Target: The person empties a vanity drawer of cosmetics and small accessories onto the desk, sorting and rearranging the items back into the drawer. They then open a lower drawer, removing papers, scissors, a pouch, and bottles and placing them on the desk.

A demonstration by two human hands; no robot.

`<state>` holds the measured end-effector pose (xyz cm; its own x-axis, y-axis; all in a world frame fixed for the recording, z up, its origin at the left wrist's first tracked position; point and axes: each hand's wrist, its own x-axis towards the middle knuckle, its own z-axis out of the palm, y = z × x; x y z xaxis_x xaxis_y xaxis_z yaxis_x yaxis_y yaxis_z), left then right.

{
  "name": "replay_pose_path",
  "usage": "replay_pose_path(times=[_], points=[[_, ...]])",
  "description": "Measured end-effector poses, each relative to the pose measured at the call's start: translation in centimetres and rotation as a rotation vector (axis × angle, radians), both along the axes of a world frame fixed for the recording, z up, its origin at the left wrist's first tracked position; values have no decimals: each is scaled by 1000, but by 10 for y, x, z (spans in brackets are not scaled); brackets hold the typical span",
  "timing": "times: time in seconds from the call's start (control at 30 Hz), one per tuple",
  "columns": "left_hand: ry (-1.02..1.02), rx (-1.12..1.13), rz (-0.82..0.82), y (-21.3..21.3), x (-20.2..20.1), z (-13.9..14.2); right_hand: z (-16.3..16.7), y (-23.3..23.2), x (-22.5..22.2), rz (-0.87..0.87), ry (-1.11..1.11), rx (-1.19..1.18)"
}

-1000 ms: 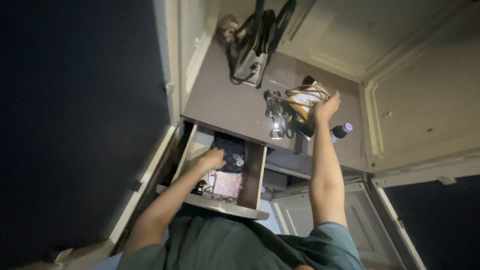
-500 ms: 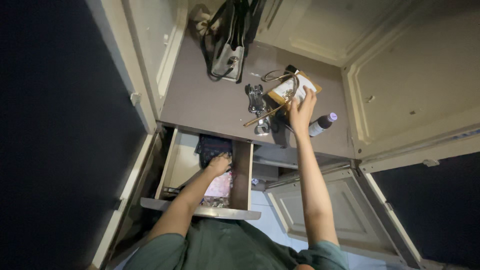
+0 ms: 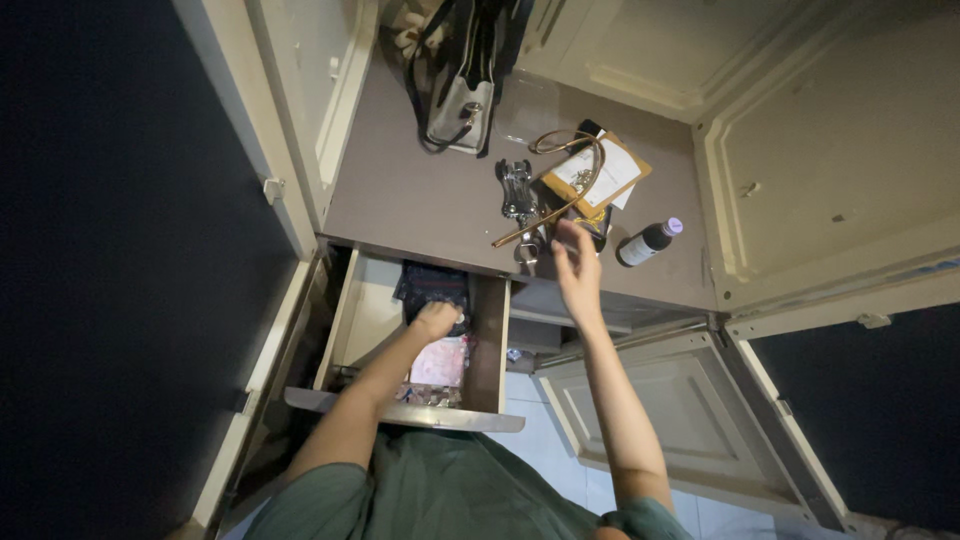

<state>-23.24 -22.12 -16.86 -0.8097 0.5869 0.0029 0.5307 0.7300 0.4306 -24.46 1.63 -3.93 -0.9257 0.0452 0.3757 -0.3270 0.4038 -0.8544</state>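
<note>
On brown countertop (image 3: 420, 200), handbag (image 3: 458, 75), bottle (image 3: 645, 243), open drawer (image 3: 490, 350) below.

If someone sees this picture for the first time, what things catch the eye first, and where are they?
The open drawer below the brown shelf draws the eye, with the left hand reaching inside it onto dark and pink items. The right hand hovers open at the shelf's front edge, near a clutter of metal pieces, a brown envelope and a small dark bottle. A black-strapped handbag stands at the back.
</note>
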Motion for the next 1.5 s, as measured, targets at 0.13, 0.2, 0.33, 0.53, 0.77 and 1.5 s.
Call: replay_pose_path(times=[0.13,0.2,0.33,0.53,0.77,1.5], points=[[-8,-29,12,-3,-2,1,-16,-4,10,63,-51,2],[-13,-37,-26,-4,-3,1,-25,-5,17,79,-74,0],[3,-62,-34,0,-2,2,-38,-4,31,76,-138,-17],[20,-157,-25,16,3,1,-47,4,51,36,-180,-51],[75,-67,122,20,2,2,-54,2,82,29,-205,-90],[-991,999,-56,-35,15,23,-133,-13,80,135,-350,-622]])
